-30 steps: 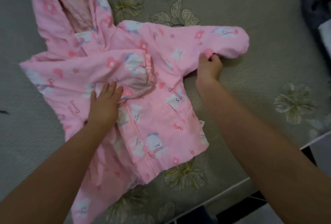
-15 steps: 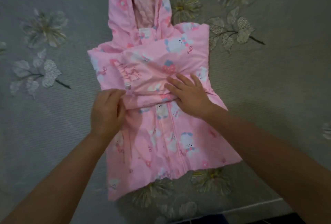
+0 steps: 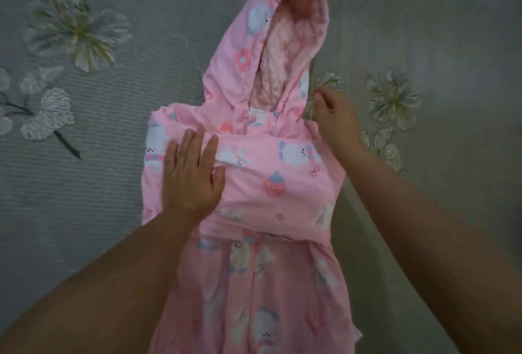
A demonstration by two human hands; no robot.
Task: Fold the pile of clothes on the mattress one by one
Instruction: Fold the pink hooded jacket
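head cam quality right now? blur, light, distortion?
Head view: dim, flat light, no glare; soft all over, right hand motion-blurred at the fingertips; left hand and pink jacket clearer; wide-angle stretch swells the forearms at the bottom edge; mattress flowers smeared near the corners.

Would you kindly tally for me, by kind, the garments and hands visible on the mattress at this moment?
Pink hooded jackets: 1, pink hooded jacket
Hands: 2, left hand flat on the jacket, right hand at its shoulder edge beside the hood
Total: 3
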